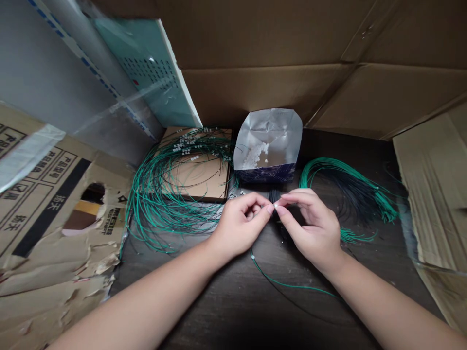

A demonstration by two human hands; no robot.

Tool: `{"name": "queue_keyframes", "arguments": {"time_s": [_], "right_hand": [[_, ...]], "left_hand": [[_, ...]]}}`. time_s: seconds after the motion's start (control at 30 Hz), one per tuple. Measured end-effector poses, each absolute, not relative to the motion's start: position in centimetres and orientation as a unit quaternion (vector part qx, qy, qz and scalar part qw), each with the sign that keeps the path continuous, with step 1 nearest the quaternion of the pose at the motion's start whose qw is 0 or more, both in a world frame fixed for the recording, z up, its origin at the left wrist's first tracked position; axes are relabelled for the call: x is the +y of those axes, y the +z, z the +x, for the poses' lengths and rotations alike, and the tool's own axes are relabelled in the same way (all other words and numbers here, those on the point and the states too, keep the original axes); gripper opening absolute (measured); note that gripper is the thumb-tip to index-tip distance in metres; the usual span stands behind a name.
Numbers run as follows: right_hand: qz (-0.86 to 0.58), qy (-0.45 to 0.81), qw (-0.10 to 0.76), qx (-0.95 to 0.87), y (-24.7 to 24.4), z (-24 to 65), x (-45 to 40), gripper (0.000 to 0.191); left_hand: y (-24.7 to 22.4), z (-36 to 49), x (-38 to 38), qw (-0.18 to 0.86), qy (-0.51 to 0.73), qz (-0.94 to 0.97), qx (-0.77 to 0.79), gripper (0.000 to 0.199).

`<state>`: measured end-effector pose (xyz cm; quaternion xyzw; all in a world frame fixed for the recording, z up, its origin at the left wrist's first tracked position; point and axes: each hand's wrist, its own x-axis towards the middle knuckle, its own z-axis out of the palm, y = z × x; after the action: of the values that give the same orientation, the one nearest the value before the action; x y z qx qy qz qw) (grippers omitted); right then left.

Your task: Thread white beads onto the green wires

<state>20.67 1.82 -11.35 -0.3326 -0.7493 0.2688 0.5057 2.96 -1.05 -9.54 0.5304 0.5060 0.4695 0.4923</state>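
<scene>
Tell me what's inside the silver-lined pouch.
Inside the pouch is a loose heap of small white pieces, mostly toward the picture's left. Its dark front wall covers the bottom, so how deep the heap goes cannot be seen.

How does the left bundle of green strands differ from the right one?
The left bundle spreads in a wide, loose tangle; the right bundle bends in a tighter sheaf. The left bundle lies partly over a brown box, the right bundle on the dark table. Small white pieces show among the left bundle's strands; I see none on the right bundle. Both mix green and black.
</scene>
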Motion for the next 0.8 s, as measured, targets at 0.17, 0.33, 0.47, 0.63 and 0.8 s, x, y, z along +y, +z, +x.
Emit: {"name": "queue_keyframes", "arguments": {"time_s": [0.17, 0.33, 0.47, 0.63, 0.8], "right_hand": [[-0.331, 0.277, 0.507, -0.746, -11.51, 20.86, 1.75, 0.029], [-0.334, 0.288, 0.505, -0.742, -11.37, 20.92, 1.85, 0.027], [-0.324, 0.276, 0.506, -0.751, -11.17, 20.84, 2.03, 0.023], [-0.316, 0.270, 0.515, -0.750, -11.11, 20.81, 1.99, 0.027], [-0.305, 0.233, 0.518, -0.764, -11.01, 20.81, 2.06, 0.031]], "left_hand": [[-9.85, 2.92, -1.05, 0.486, 0.468, 0.536, 0.508, 0.023], [-10.16, 2.94, -0.98, 0.481, 0.475, 0.540, 0.501, 0.024], [-10.06, 3.00, -1.00, 0.477, 0.481, 0.540, 0.499, 0.023], [-9.92, 2.97, -1.05, 0.482, 0.489, 0.537, 0.490, 0.023], [-10.06, 2.83, -0.97, 0.518, 0.489, 0.510, 0.481, 0.027]]}}
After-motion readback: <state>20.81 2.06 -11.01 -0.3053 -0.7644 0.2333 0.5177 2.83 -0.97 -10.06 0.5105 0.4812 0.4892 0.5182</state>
